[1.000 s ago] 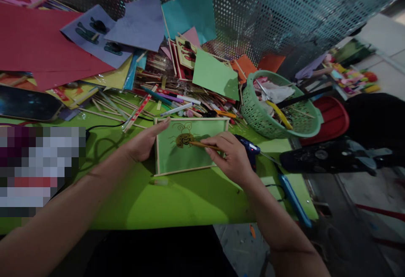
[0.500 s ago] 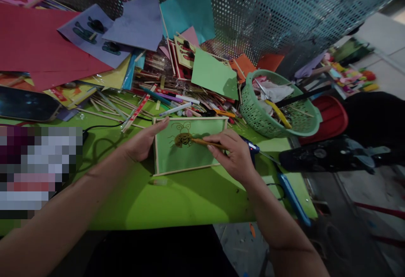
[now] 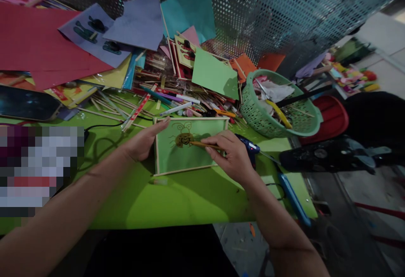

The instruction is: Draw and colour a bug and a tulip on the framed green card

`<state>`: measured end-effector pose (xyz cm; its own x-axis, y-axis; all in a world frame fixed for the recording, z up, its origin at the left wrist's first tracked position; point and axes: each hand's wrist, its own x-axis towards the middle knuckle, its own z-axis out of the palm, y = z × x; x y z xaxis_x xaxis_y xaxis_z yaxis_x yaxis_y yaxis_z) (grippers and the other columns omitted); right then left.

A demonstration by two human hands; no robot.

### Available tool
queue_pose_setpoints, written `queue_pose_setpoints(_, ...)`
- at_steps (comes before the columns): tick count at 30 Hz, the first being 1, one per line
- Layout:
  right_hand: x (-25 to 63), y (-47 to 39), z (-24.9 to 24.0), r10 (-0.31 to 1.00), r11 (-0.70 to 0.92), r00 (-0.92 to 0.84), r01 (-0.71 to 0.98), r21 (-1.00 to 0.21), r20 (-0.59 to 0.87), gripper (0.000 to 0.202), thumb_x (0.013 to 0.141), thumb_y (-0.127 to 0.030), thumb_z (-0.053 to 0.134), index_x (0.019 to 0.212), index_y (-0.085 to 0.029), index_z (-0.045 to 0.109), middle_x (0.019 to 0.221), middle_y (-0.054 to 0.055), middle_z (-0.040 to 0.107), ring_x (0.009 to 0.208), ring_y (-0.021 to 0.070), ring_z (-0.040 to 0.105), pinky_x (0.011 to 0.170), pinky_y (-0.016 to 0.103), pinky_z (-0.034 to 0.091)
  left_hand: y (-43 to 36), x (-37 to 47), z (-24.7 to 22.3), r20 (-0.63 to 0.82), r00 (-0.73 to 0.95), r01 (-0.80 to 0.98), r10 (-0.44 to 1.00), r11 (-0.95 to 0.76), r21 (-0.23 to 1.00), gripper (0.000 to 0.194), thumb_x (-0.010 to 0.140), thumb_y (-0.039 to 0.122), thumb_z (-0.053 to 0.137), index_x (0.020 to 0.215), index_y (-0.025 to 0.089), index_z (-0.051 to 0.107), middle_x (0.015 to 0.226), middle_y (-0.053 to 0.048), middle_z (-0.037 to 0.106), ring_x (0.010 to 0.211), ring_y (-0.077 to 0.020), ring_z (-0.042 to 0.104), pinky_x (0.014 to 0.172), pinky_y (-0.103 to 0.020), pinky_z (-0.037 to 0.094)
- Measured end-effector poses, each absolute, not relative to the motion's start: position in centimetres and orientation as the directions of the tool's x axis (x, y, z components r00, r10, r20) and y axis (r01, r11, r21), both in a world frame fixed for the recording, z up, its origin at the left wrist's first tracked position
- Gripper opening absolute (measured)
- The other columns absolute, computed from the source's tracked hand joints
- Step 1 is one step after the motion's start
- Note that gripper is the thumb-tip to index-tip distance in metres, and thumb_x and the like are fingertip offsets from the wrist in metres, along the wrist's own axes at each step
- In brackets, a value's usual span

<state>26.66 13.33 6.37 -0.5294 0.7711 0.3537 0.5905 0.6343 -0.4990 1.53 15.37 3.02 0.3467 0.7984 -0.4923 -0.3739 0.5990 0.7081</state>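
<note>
"Who holds what?"

"The right hand (image 3: 232, 154) is closed around a brown pen (image 3: 207, 145) — its tip at a bug drawing (image 3: 182, 139). The left hand (image 3: 144, 142) clasps the left edge of a green framed card (image 3: 171, 159), thumb on top."

"And the card?"

"On the green surface (image 3: 190, 209) — a light-green basket (image 3: 262, 114) stands beyond it, right."

Brown pen (image 3: 197, 143) at a bug drawing (image 3: 182, 139)

The right hand (image 3: 229, 155) grips the pen over a wood-edged green card (image 3: 180, 161); the left hand (image 3: 144, 143) holds the card's left edge. A green basket (image 3: 265, 119) stands to the right.
</note>
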Motion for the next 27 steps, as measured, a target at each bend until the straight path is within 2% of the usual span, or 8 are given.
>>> queue_pose_setpoints(4, 26.61, 13.34, 6.38, 0.772, 0.634, -0.521, 0.59, -0.5, 0.364, 0.017, 0.094, -0.018, 0.059, 0.108, -0.021, 0.069, 0.094, 0.006, 0.071, 0.089, 0.0203, 0.061, 0.079, 0.035, 0.048, 15.39, 1.44, 2.88, -0.466, 0.366, -0.371, 0.806, 0.585, 0.721, 0.052, 0.089, 0.052, 0.059, 0.126, 0.016, 0.068, 0.111, -0.014, 0.077, 0.106, -0.0339, 0.073, 0.098, -0.047, 0.056)
queue_pose_setpoints(13, 26.68, 13.29, 6.48, 0.781, 0.622, -0.52, 0.606, -0.496, 0.345, 0.017, 0.094, -0.018, 0.059, 0.107, -0.022, 0.069, 0.09, 0.005, 0.07, 0.086, 0.0205, 0.06, 0.077, 0.035, 0.048, 15.27, 1.47, 3.18, -0.482, 0.353, -0.389, 0.802, 0.594, 0.704, 0.053, 0.089, 0.05, 0.06, 0.13, 0.017, 0.066, 0.113, -0.014, 0.077, 0.108, -0.0338, 0.072, 0.098, -0.046, 0.056)
queue_pose_setpoints(27, 26.7, 13.25, 6.58, 0.771, 0.634, -0.53, 0.589, -0.5, 0.353, 0.017, 0.092, -0.016, 0.06, 0.105, -0.023, 0.069, 0.088, 0.004, 0.07, 0.084, 0.02, 0.06, 0.077, 0.035, 0.047, 15.29, 1.56, 3.41, -0.494, 0.35, -0.386, 0.796, 0.603, 0.698, 0.051, 0.09, 0.05, 0.058, 0.126, 0.014, 0.067, 0.112, -0.015, 0.077, 0.107, -0.0336, 0.072, 0.099, -0.045, 0.056)
